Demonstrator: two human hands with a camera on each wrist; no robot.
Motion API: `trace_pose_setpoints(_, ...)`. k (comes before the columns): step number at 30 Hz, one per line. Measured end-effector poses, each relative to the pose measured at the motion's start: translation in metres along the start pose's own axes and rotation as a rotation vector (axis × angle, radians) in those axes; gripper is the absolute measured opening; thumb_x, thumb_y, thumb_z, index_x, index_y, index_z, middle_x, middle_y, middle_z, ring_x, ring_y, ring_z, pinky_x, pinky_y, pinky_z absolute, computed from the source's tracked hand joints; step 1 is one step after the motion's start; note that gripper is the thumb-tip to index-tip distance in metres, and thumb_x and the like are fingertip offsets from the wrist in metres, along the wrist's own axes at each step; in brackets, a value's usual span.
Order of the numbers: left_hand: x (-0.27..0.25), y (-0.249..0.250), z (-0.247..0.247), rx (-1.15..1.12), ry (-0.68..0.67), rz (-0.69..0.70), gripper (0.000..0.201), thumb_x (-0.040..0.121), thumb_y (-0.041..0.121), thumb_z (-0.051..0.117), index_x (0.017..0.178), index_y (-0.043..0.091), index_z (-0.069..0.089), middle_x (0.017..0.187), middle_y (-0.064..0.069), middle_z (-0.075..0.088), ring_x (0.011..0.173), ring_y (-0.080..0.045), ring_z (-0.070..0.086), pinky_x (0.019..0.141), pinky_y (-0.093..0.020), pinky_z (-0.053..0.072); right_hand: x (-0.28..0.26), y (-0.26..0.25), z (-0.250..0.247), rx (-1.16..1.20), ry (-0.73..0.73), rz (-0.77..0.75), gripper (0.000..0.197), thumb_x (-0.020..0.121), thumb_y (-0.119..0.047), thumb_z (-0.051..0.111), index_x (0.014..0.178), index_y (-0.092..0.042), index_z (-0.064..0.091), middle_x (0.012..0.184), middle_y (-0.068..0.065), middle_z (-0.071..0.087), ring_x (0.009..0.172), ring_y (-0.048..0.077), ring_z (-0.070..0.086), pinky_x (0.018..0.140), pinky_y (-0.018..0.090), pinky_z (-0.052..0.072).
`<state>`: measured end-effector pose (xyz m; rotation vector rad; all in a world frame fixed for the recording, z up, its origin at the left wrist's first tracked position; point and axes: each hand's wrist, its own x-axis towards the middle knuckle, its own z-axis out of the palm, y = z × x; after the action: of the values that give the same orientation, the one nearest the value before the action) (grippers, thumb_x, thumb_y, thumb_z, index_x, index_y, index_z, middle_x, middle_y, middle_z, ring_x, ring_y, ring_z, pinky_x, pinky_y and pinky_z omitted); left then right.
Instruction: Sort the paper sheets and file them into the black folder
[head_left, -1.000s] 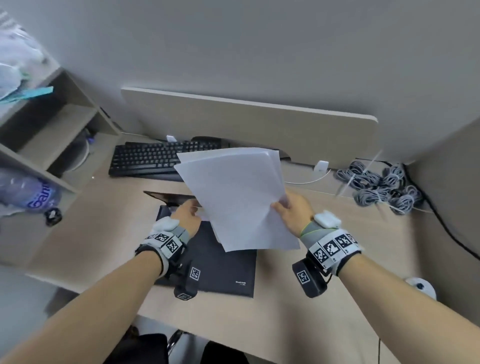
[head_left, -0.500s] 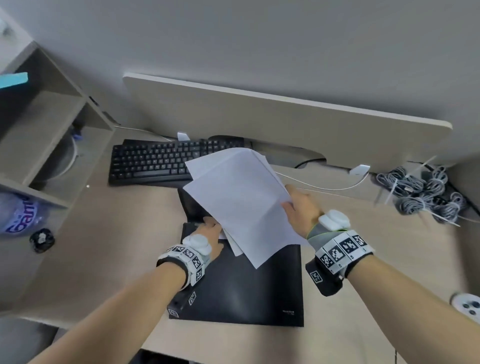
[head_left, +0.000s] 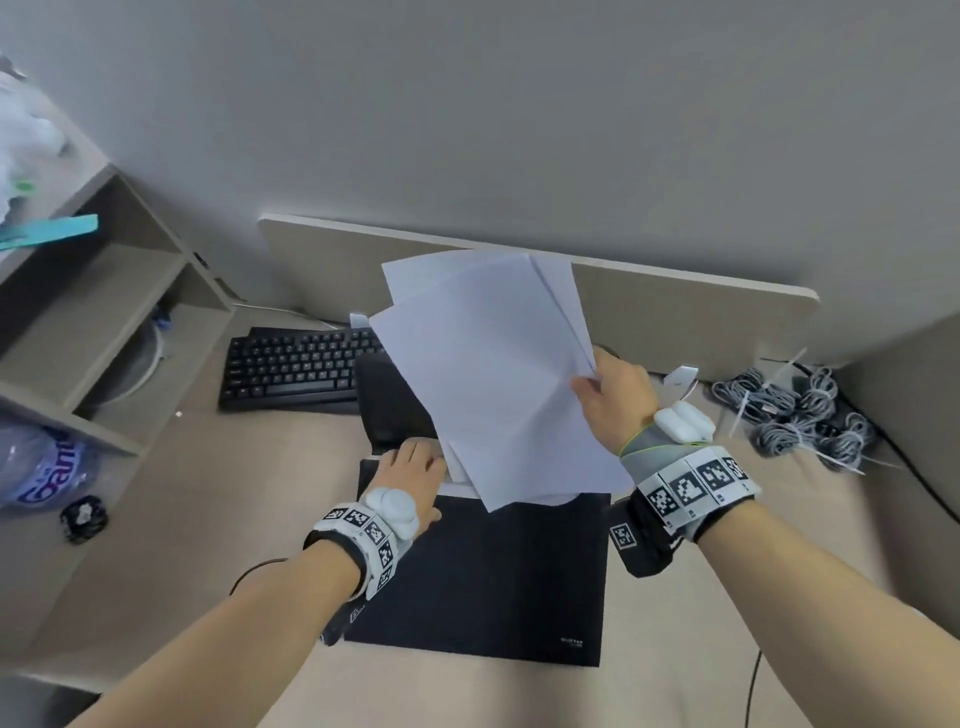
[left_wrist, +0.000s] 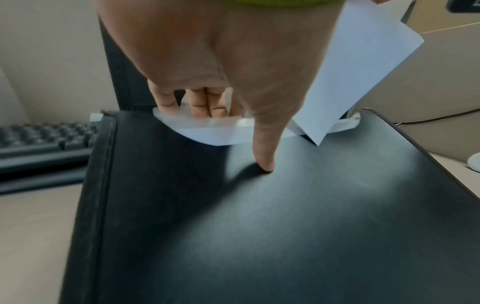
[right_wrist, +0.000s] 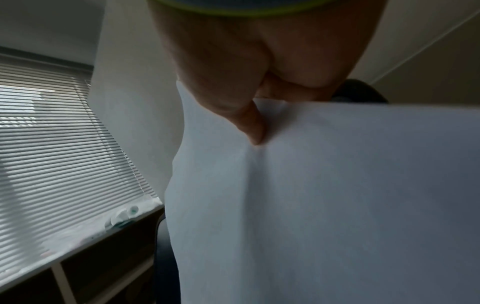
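The black folder (head_left: 493, 582) lies flat on the desk, with a black flap (head_left: 389, 400) standing up at its far edge. My left hand (head_left: 413, 467) is at that edge. In the left wrist view its fingers (left_wrist: 202, 105) hook behind a pale strip (left_wrist: 207, 131) and the thumb presses on the black folder (left_wrist: 259, 226). My right hand (head_left: 608, 395) pinches several fanned white sheets (head_left: 493, 374) by their right edge and holds them tilted above the folder. Their lower corner (left_wrist: 314, 137) hangs just over the strip. The right wrist view shows the thumb (right_wrist: 253, 131) denting the sheets (right_wrist: 337, 205).
A black keyboard (head_left: 296, 369) sits behind and left of the folder. Grey cable coils (head_left: 795, 410) lie at the back right. A shelf unit (head_left: 104, 322) with a water bottle (head_left: 36, 467) stands at the left. A beige divider panel (head_left: 701, 317) closes the desk's back.
My left hand left the sheets' lower left corner and settled on the folder's far edge. My right hand alone now carries the sheets, higher and over the folder.
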<state>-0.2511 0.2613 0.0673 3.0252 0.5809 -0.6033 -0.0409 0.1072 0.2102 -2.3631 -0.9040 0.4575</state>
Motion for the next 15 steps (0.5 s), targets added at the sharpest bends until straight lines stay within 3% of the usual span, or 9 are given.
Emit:
trace_pose_setpoints(4, -0.02, 0.007, -0.041, 0.085, 0.107, -0.007, 0.06, 0.086, 0.043, 0.062, 0.133, 0.015, 0.039, 0.137, -0.009, 0.039, 0.127, -0.03, 0.034, 0.098, -0.04, 0.036, -0.011, -0.011, -0.042, 0.058, 0.116, -0.073, 0.016, 0.09, -0.008, 0.05, 0.104, -0.011, 0.059, 0.074, 0.003, 0.056, 0.071, 0.028, 0.045, 0.059, 0.026, 0.025)
trace_pose_setpoints(6, -0.031, 0.014, -0.069, 0.14, 0.141, -0.005, 0.057, 0.085, 0.04, 0.064, 0.13, 0.014, 0.042, 0.129, -0.009, 0.045, 0.117, -0.03, 0.041, 0.091, -0.039, 0.038, -0.016, -0.017, -0.064, 0.075, 0.155, -0.108, 0.017, 0.09, -0.008, 0.05, 0.104, -0.01, 0.06, 0.075, 0.005, 0.058, 0.072, 0.029, 0.046, 0.06, 0.026, 0.027)
trace_pose_setpoints(9, -0.044, 0.023, -0.094, 0.18, 0.126, 0.002, 0.058, 0.061, 0.028, 0.083, 0.109, 0.013, 0.055, 0.104, -0.01, 0.056, 0.091, -0.029, 0.053, 0.071, -0.038, 0.045, -0.02, -0.021, -0.089, 0.089, 0.204, -0.133, 0.014, 0.089, -0.007, 0.05, 0.099, -0.008, 0.06, 0.074, 0.007, 0.058, 0.072, 0.029, 0.048, 0.061, 0.026, 0.027)
trace_pose_setpoints(10, -0.048, 0.026, -0.097, 0.19, 0.139, 0.013, 0.058, 0.058, 0.023, 0.084, 0.107, 0.013, 0.055, 0.103, -0.01, 0.056, 0.09, -0.029, 0.053, 0.071, -0.037, 0.046, -0.022, -0.021, -0.096, 0.092, 0.22, -0.139, 0.014, 0.088, -0.007, 0.05, 0.098, -0.008, 0.06, 0.074, 0.006, 0.057, 0.073, 0.03, 0.048, 0.061, 0.026, 0.027)
trace_pose_setpoints(13, -0.062, 0.041, -0.099, 0.187, 0.127, 0.026, 0.049, 0.076, 0.013, 0.068, 0.12, 0.013, 0.045, 0.121, -0.009, 0.046, 0.109, -0.03, 0.045, 0.088, -0.038, 0.041, -0.031, -0.019, -0.109, 0.084, 0.252, -0.145, 0.017, 0.087, -0.006, 0.05, 0.1, -0.007, 0.06, 0.075, 0.007, 0.056, 0.074, 0.031, 0.048, 0.063, 0.027, 0.03)
trace_pose_setpoints(15, -0.067, 0.047, -0.096, 0.202, 0.124, 0.041, 0.047, 0.08, 0.013, 0.063, 0.122, 0.013, 0.043, 0.124, -0.008, 0.043, 0.112, -0.029, 0.042, 0.09, -0.036, 0.038, -0.034, -0.016, -0.112, 0.082, 0.27, -0.142, 0.016, 0.086, -0.004, 0.048, 0.098, -0.007, 0.058, 0.074, 0.007, 0.053, 0.072, 0.031, 0.046, 0.062, 0.028, 0.03)
